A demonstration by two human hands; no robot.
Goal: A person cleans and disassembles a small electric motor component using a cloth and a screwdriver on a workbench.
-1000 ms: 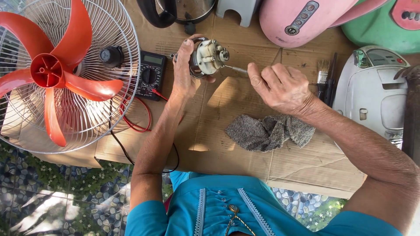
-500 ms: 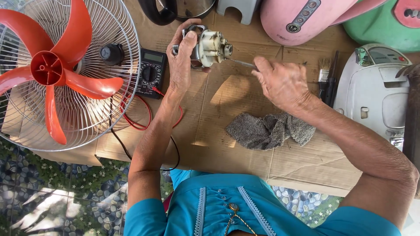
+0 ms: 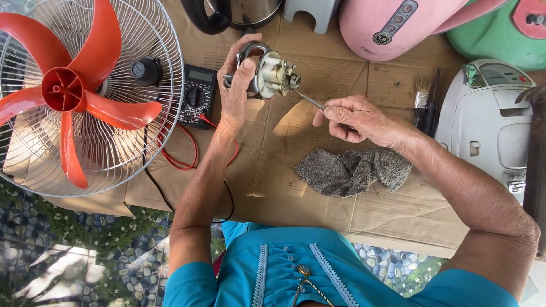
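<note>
The scene is lit by strong daylight, and hard, short shadows are cast onto the cardboard (image 3: 318, 187) beneath the hands. Glare is seen on the pink appliance (image 3: 392, 23) (top edge). Focus is kept sharp throughout; mild wide-angle bending is noticed at the edges.

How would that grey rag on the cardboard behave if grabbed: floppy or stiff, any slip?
The grey rag lies crumpled in soft folds, so it would likely go limp and drape from a pinch. Its nubby weave looks grippy, probably not slippery. It seems light; pushed across the cardboard, it would likely bunch rather than slide whole.
</note>
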